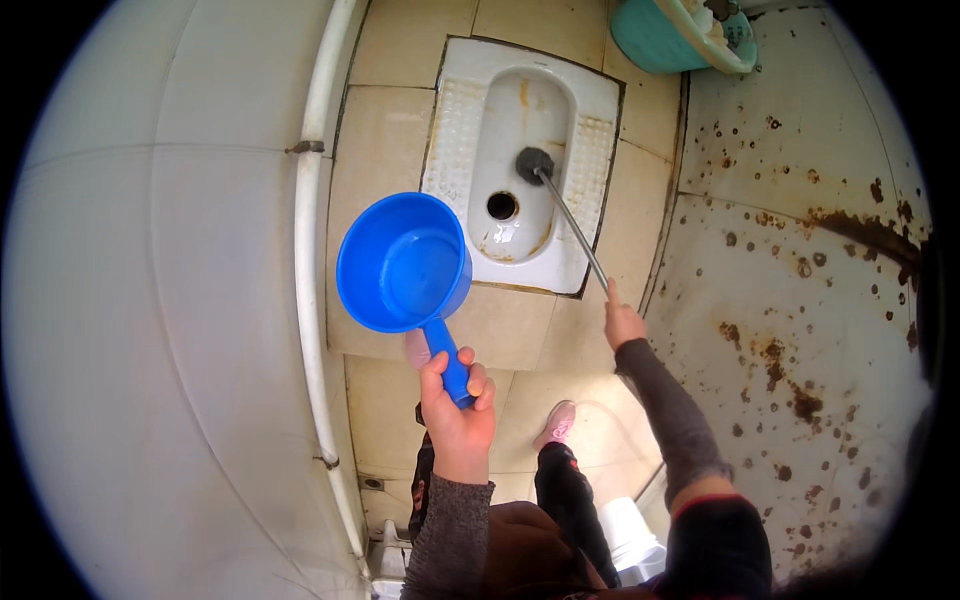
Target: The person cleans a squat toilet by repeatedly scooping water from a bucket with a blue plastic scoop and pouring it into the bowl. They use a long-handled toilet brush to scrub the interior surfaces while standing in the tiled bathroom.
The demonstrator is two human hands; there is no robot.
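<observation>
My left hand (pixel 459 405) is closed round the handle of a blue plastic water dipper (pixel 402 265), held up with its open mouth facing me; a little water seems to glint at its bottom. My right hand (pixel 624 323) grips the metal handle of a toilet brush (pixel 535 165), index finger stretched along the rod. The dark, round brush head rests in the basin of a white squat toilet (pixel 462 160), just above and right of the drain hole (pixel 502 206). Brownish stains mark the basin's far end and the area round the drain.
A turquoise bucket (pixel 655 40) with crumpled things in it stands at the far right. A white pipe (pixel 308 230) runs along the left wall. Rust spots cover the right wall (pixel 760 300). My pink shoe (pixel 559 424) stands on beige tiles, with a white container (pixel 628 535) behind it.
</observation>
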